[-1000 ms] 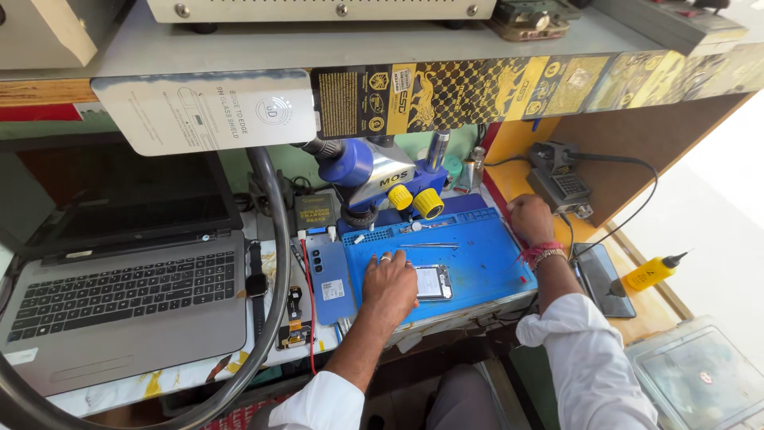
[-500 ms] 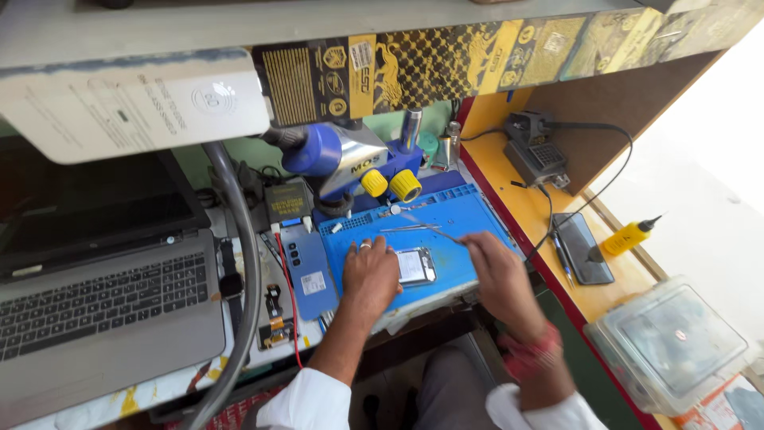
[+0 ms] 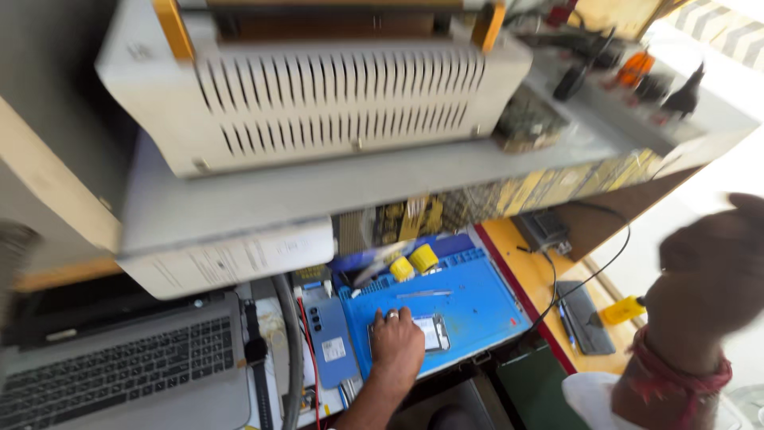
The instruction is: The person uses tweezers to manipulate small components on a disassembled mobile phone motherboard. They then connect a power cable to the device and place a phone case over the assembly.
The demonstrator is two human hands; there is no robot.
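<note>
Phone: a small opened phone [image 3: 430, 332] lay flat on the blue mat [image 3: 469, 306], near its front edge. It looked thin, with a shiny pale inside.
Left hand: the left hand [image 3: 396, 344] still pressed down on the phone's left end, fingers curled over it, just as it had a moment before.
Right hand: the right hand [image 3: 711, 267] had left the mat and come up high, close to the camera. It was blurred, so I could not tell if it was open or closed. A red band sat on its wrist.
What that meant: only one hand was keeping the phone in place.
View: the head had tipped up, so the big white box with slits [image 3: 318, 87] on the shelf now filled the top.
Mat: soft-looking, blue, with ridges at the back and two yellow round caps [image 3: 414, 263].
Metal tool: a thin silver strip [image 3: 426, 295] lay behind the phone.
Nearby: a blue phone back [image 3: 328, 338], a grey laptop [image 3: 119, 374] and a yellow-tipped bottle [image 3: 622, 310].
</note>
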